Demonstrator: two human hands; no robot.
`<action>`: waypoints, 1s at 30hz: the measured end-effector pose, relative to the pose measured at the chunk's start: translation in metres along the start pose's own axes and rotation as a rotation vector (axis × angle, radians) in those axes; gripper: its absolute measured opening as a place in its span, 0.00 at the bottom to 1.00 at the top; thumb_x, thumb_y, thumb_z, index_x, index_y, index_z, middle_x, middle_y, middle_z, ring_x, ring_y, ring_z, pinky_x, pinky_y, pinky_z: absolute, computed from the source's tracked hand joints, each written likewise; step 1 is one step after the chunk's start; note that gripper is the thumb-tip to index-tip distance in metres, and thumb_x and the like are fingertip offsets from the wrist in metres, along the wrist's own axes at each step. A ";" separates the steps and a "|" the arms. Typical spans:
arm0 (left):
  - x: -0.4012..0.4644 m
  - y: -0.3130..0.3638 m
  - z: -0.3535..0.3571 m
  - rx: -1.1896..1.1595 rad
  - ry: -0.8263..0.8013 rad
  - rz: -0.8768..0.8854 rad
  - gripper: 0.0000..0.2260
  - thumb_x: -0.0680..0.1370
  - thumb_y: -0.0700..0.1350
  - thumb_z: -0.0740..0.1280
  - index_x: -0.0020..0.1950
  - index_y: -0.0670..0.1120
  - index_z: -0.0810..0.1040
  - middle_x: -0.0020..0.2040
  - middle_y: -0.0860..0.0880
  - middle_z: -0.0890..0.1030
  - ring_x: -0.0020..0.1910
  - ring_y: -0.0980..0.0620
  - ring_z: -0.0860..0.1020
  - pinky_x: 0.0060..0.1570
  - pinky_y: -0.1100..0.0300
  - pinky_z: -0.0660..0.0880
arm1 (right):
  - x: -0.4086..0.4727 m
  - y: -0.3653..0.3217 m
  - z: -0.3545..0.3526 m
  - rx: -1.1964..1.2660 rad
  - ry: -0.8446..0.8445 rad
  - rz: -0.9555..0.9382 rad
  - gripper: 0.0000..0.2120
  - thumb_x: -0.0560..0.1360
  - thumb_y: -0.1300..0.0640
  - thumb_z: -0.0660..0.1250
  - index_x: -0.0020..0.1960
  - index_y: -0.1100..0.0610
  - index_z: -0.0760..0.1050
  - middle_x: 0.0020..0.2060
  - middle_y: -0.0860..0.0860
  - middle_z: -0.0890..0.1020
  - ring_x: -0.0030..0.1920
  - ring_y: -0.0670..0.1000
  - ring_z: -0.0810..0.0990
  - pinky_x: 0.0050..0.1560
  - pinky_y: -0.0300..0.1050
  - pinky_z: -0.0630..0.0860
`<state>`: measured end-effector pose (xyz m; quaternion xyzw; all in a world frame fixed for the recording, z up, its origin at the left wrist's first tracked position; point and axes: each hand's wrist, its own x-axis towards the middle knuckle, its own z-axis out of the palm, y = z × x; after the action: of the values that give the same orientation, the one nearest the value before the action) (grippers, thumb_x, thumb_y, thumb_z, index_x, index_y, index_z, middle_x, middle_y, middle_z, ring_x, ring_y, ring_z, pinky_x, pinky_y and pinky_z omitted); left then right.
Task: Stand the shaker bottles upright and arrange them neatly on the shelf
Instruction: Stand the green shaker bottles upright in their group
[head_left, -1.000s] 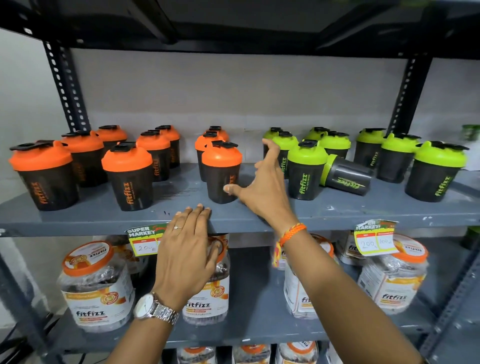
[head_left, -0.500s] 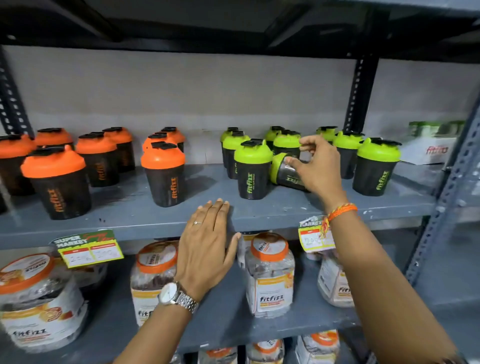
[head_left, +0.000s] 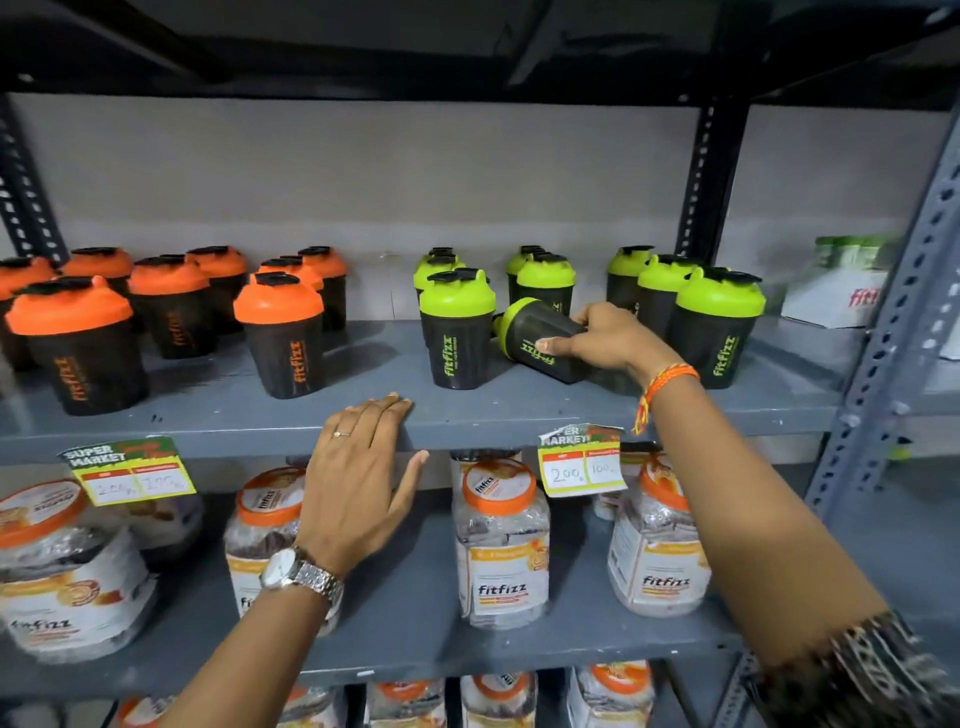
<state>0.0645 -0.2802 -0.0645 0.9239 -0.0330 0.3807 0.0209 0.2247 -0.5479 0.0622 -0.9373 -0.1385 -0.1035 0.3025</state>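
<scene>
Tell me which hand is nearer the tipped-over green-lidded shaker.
Right. The right hand is gripping the tipped-over shaker at its base; the left hand rests on the shelf's front edge, below and to its left.

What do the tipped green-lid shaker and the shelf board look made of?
Tipped shaker: likely plastic, a dark smoky cup with a soft sheen and a matte lime lid; the right hand grips it. Shelf board: probably grey-painted metal, judging by its thin folded front edge and scuffs.

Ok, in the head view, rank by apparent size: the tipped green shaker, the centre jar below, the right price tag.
1. centre jar
2. tipped green shaker, partly hidden by the right hand
3. right price tag

The jar sits nearer the camera, so true sizes are unsure.
</scene>
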 end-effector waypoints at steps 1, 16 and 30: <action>0.000 0.002 0.000 -0.003 -0.001 -0.008 0.24 0.81 0.57 0.58 0.71 0.45 0.73 0.69 0.45 0.78 0.67 0.44 0.75 0.72 0.50 0.63 | -0.002 -0.001 0.000 -0.033 0.013 -0.005 0.26 0.67 0.36 0.76 0.43 0.60 0.78 0.45 0.59 0.84 0.47 0.59 0.83 0.42 0.48 0.73; -0.001 0.008 -0.003 -0.021 -0.022 -0.052 0.25 0.81 0.58 0.56 0.71 0.45 0.73 0.69 0.45 0.79 0.68 0.43 0.75 0.73 0.50 0.60 | -0.028 0.027 0.007 1.212 -0.228 0.173 0.24 0.65 0.53 0.80 0.55 0.63 0.79 0.42 0.58 0.89 0.46 0.58 0.89 0.40 0.53 0.85; 0.062 0.002 -0.025 -0.141 -0.083 -0.260 0.21 0.75 0.65 0.64 0.62 0.53 0.78 0.51 0.53 0.87 0.54 0.42 0.83 0.46 0.50 0.73 | -0.017 0.038 0.006 0.838 -0.182 -0.062 0.24 0.72 0.73 0.72 0.67 0.64 0.74 0.55 0.55 0.85 0.54 0.49 0.84 0.53 0.38 0.83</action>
<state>0.0903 -0.2838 -0.0033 0.9314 0.0592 0.3333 0.1335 0.2217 -0.5771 0.0324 -0.7342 -0.2228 0.0358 0.6403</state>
